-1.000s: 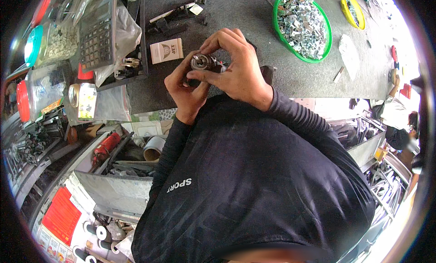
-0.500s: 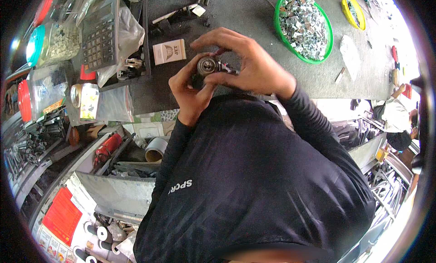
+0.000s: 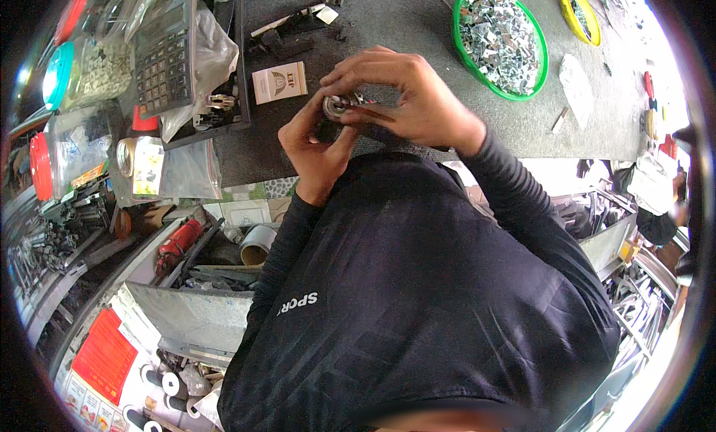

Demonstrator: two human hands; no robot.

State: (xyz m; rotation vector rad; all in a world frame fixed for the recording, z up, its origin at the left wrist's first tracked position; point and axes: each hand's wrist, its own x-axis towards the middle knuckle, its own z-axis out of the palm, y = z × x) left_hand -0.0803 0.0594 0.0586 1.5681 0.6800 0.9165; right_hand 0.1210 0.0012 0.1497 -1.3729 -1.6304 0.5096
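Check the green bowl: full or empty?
Full. The green bowl is heaped nearly to its rim with small silver metal parts.

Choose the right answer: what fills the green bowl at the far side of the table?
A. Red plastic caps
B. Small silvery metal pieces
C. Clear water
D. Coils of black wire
B: the green bowl is heaped with small silvery metal pieces, beyond the right hand on the grey table.

Dark grey workbench (image 3: 418, 29), green bowl of metal clips (image 3: 500, 40), small white box (image 3: 280, 81), calculator (image 3: 162, 51)
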